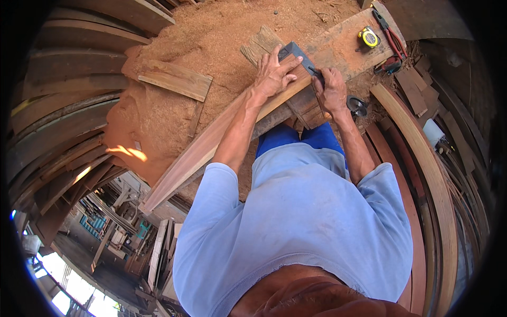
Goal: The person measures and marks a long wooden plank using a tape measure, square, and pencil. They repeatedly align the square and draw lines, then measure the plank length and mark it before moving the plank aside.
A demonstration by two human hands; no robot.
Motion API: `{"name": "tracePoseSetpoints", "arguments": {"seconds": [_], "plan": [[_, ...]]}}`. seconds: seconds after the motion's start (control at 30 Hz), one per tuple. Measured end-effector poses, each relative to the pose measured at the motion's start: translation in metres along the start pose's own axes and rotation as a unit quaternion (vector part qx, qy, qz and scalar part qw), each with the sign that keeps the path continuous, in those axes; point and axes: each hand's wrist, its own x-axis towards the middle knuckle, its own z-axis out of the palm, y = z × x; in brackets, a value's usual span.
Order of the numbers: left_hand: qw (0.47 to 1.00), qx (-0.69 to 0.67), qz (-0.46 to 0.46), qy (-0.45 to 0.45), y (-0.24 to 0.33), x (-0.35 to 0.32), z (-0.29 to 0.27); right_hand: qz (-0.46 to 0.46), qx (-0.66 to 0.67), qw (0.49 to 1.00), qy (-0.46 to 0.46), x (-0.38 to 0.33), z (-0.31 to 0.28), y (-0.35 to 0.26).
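Wooden beam (199,152) in front of torso, long axis lower left to upper right; dark grey bar (299,52) across its far end. Tape measure (368,37) and red-handled pliers (391,38) beyond, on plank (338,48). Left hand (273,74) palm-down on beam, fingers spread, released; right hand (331,91) bent inward, fingers pinching slim dark tool (314,71) by bar.
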Motion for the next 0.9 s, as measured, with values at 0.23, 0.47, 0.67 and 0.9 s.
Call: {"name": "tracePoseSetpoints", "arguments": {"seconds": [0.23,0.47,0.67,0.9], "plan": [[1.0,-0.01,0.01,-0.002,-0.001,0.0,-0.001,-0.011,0.009,1.0,0.007,0.001,0.002,0.003],[1.0,-0.009,0.015,-0.003,-0.003,0.001,0.0,-0.007,0.006,1.0,0.004,0.001,0.001,0.003],[1.0,-0.021,0.016,-0.004,-0.004,0.001,0.001,-0.001,0.01,1.0,-0.005,0.002,-0.003,0.002],[1.0,-0.018,-0.01,-0.02,0.0,0.001,0.001,0.024,0.037,0.991,0.127,0.018,-0.059,-0.002]]}}
